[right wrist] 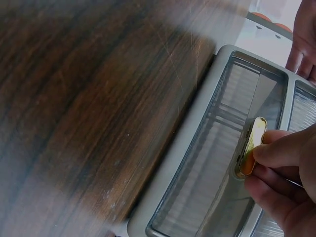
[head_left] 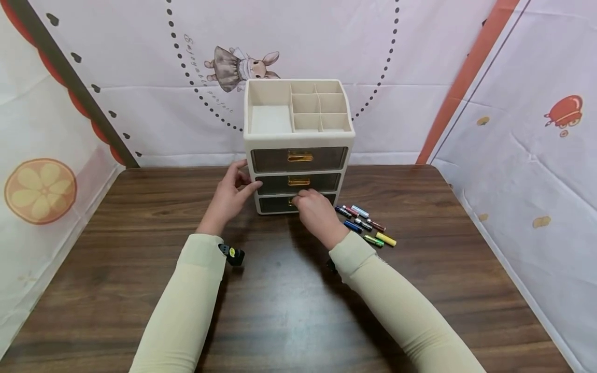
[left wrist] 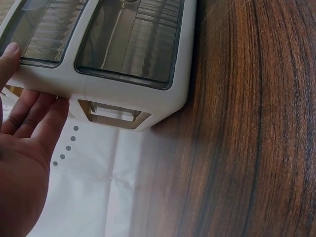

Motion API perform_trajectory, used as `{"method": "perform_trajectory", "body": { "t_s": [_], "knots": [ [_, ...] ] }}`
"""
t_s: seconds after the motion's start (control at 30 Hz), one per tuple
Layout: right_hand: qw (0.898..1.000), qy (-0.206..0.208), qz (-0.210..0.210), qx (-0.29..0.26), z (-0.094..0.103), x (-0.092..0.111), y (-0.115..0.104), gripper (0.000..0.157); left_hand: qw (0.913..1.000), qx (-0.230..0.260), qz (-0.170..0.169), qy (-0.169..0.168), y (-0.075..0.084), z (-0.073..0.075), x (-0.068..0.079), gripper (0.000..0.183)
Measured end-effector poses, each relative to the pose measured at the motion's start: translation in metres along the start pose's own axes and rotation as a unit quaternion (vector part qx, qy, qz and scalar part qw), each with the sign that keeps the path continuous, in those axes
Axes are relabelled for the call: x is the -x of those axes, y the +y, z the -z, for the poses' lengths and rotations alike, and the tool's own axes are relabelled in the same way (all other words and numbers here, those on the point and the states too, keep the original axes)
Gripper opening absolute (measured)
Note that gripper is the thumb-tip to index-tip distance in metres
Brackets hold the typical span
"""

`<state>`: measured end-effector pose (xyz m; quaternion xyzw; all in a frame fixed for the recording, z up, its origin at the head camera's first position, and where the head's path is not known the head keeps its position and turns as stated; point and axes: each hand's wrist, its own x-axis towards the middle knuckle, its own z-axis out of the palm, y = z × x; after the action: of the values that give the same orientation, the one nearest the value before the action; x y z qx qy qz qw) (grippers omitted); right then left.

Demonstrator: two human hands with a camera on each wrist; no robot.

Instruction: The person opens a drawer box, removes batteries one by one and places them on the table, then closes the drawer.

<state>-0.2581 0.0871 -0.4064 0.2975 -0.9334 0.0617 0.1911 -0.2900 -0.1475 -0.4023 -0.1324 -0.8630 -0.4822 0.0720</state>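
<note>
A cream desktop drawer organizer (head_left: 298, 135) stands at the back of the table, its three smoky clear drawers closed. The left hand (head_left: 228, 194) holds its left front edge, thumb on the front by the middle drawer and fingers against the side, where the left wrist view shows a cutout (left wrist: 116, 113). With thumb and fingers, the right hand (head_left: 318, 211) pinches the gold handle (right wrist: 254, 143) of the bottom drawer (right wrist: 205, 163). In the head view that hand hides part of the bottom drawer.
Several colored markers (head_left: 364, 224) lie on the wooden table (head_left: 289, 311) to the right of the organizer. Open compartments (head_left: 319, 103) top the organizer. A printed white cloth (head_left: 298, 41) hangs behind, with more at both sides.
</note>
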Motion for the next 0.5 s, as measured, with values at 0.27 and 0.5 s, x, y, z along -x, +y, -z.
{"method": "perform_trajectory", "body": {
  "t_s": [0.27,0.5],
  "knots": [
    [1.0,-0.001,0.001,-0.003,0.001,-0.0014,-0.0015,0.027,1.0,-0.008,0.002,0.001,-0.001,0.0011,0.0001,0.065],
    [1.0,0.015,0.005,-0.006,0.0064,0.0032,0.0001,0.021,0.9998,-0.001,-0.014,-0.011,0.0013,0.0014,0.0011,0.064]
  ]
}}
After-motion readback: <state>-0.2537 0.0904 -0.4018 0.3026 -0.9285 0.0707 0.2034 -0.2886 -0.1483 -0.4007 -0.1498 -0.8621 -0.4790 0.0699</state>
